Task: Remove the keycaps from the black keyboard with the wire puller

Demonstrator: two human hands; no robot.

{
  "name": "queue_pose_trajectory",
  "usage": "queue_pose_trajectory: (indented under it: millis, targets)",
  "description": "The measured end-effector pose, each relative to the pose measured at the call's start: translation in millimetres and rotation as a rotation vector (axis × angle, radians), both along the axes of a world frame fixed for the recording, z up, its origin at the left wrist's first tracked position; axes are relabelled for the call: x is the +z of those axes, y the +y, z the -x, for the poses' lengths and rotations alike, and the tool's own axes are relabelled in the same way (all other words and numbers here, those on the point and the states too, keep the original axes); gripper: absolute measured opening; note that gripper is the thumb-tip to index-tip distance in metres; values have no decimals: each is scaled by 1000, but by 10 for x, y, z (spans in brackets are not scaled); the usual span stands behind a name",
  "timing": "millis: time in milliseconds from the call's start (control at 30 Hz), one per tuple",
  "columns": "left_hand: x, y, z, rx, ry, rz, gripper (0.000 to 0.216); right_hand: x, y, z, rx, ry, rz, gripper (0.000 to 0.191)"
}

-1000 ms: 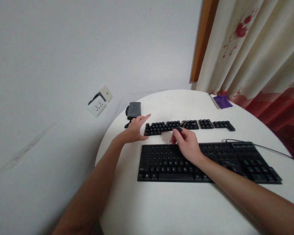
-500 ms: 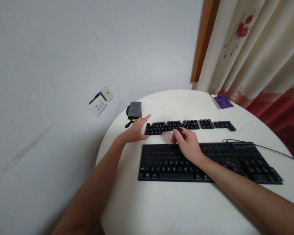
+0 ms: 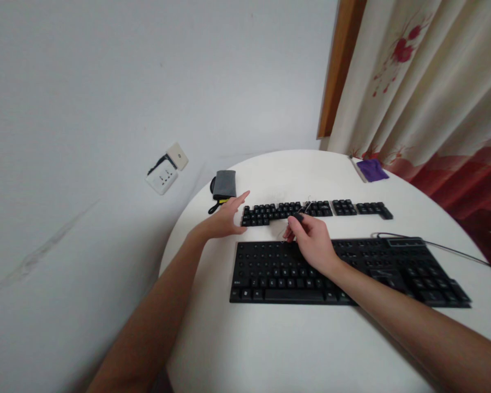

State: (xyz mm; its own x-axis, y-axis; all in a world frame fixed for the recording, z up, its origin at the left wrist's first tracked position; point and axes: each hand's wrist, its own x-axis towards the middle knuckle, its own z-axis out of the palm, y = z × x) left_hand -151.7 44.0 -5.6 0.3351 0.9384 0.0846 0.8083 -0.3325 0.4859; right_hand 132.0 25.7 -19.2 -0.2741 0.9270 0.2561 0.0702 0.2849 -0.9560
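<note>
My right hand (image 3: 313,237) is closed around a wire keycap puller (image 3: 298,216) with a dark handle; its thin wires stick out past the fingers on both sides. It hovers over the upper edge of a black keyboard (image 3: 294,295), whose upper left part shows bare key stems where caps are off. Behind the keyboard lie rows of loose black keycaps (image 3: 256,215), set out in blocks across the table. At the left end of these rows, my left hand (image 3: 225,219) is open with thumb and fingers spread, holding nothing.
A grey pouch (image 3: 225,184) with a black loop lies at the table's back left. At the far right is a purple cloth (image 3: 372,170) on a flat item. The keyboard cable (image 3: 450,249) runs right across the white table (image 3: 303,349). A wall socket (image 3: 162,177) is on the left.
</note>
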Motion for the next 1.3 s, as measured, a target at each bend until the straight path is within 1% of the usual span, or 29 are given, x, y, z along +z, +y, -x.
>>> queue_pose_trajectory:
  millis: [133, 467, 833, 967, 1167, 1300]
  targets:
    - [41, -23, -15, 31, 19, 21, 106, 14, -9, 1, 0, 9, 6, 44]
    - [80, -45, -35, 35, 20, 39, 103, 24, -9, 0, -8, -2, 9, 42]
    - [61, -45, -12, 22, -9, 44, 103, 6, 3, 0, -24, -16, 3, 43]
    - [63, -43, -11, 11, -8, 42, 103, 6, 19, 0, -30, -90, 3, 42]
    - [50, -31, -10, 10, 19, 15, 104, -52, 62, 27, 77, -252, -25, 37]
    - [10, -16, 15, -17, 30, -22, 103, -78, 74, 49, 151, -374, -82, 37]
